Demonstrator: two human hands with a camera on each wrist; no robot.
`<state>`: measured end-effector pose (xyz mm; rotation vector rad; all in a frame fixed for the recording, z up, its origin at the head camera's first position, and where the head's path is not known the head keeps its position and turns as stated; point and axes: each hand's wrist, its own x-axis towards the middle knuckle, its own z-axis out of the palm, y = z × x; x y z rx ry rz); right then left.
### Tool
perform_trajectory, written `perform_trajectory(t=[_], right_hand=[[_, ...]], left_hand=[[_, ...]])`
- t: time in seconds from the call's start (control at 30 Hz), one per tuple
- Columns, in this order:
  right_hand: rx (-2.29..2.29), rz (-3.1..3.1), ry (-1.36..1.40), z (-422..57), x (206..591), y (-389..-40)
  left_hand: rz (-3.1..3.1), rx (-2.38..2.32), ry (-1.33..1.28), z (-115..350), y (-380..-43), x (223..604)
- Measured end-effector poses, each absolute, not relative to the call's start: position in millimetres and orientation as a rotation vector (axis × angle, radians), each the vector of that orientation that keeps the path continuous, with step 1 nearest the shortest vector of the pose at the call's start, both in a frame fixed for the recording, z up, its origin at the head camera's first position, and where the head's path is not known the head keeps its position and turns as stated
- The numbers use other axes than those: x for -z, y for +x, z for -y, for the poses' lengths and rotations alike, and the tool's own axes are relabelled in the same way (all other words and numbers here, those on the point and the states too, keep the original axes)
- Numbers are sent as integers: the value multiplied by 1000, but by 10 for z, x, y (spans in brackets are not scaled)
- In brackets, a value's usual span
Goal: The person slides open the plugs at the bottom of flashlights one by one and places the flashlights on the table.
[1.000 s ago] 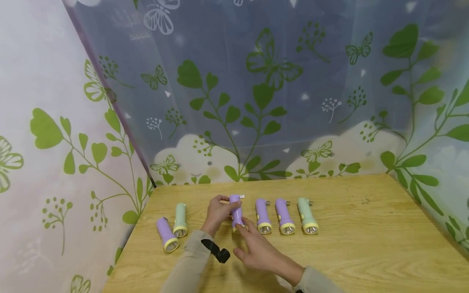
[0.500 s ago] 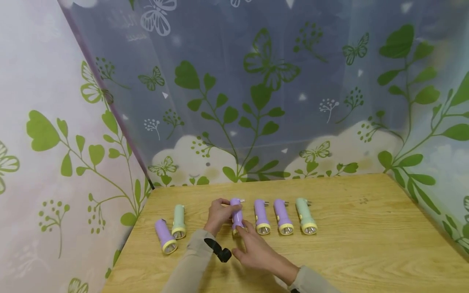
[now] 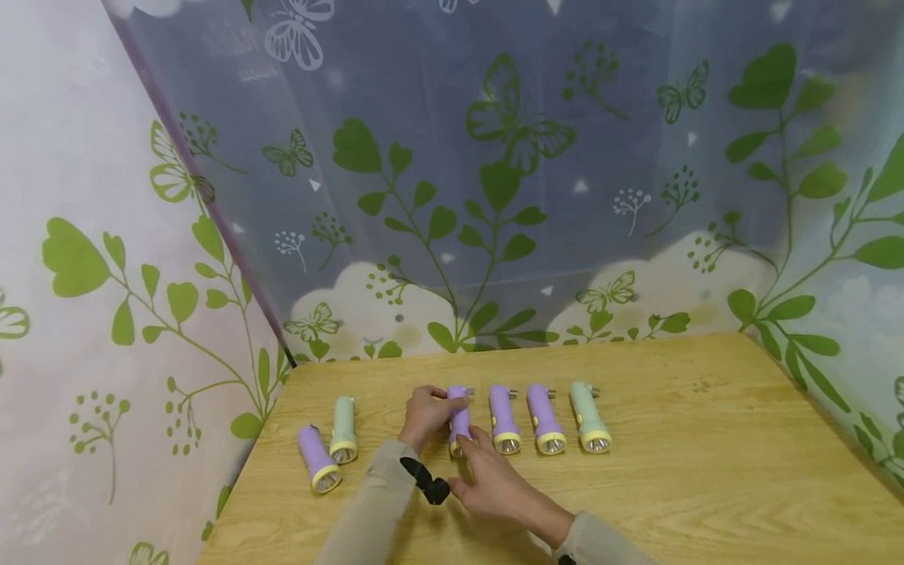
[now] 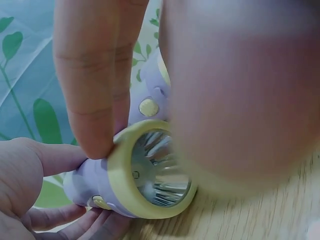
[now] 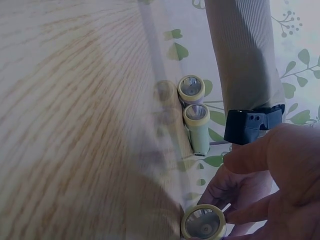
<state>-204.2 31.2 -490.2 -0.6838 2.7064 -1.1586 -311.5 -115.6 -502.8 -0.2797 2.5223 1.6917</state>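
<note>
In the head view, my left hand (image 3: 426, 413) grips a purple flashlight (image 3: 458, 421) with a yellow head rim and metal plug prongs at its far end. The thumb lies along its upper body. My right hand (image 3: 497, 480) touches the yellow rim with extended fingers, and its thumb stands apart from the flashlight. From the left wrist, the lens (image 4: 162, 170) faces the camera and a blurred thumb covers the right side. Just right of the held flashlight lie a purple flashlight (image 3: 502, 412), another purple one (image 3: 543, 412) and a mint green one (image 3: 589, 412).
At the left of the wooden table (image 3: 706, 471) lie a mint green flashlight (image 3: 344, 424) and a slanted purple flashlight (image 3: 315, 455). A patterned curtain (image 3: 417, 196) rises behind the table. A black wrist camera (image 3: 427, 480) sits on the left sleeve.
The held flashlight has shifted slightly right and toward the person, nearer the row on the right. Both hands have stayed on it. The head view has drifted a little.
</note>
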Motion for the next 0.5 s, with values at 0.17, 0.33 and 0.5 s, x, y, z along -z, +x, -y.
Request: perform_trajectory(t=[0.17,0.33,0.5], right_hand=[[1138,-2715,-667,-304,4924,-2054],[1111,-2728,-665,-286,4938,-2066],[1094,-2744,-664,-279,4943,-2063]], left_hand=[[-2520,-1675,-270,1152,-3110,5038],[-2533,-1670,-277,1159,-3139,5076],[-2542,-1654,-293,1160,-3170,5102]])
